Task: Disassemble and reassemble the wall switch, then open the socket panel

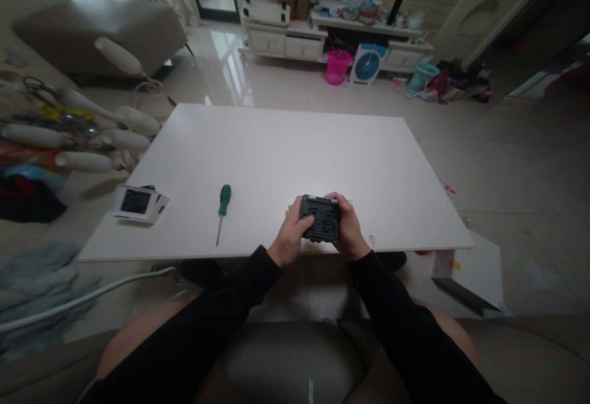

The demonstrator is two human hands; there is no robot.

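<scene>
Both my hands hold a small black plastic device [325, 219] over the near edge of the white table [295, 152]. Its upper face shows moulded recesses and ridges, and its exact kind is not clear. My left hand [291, 232] grips the left side, with the thumb lying across the face. Around the right side and upper right corner wrap the fingers of my right hand [351, 229]. To the left, a screwdriver [224, 204] with a green handle rests on the table, its tip towards me. Part of something pale shows behind my left hand.
White panels with a dark screen-like square [135, 202] lie at the table's left end. A small clear piece [372, 240] sits by the near edge, right of my hand. White-covered rack arms [124, 139] stand at the left. An angled white board [479, 272] is below the right corner.
</scene>
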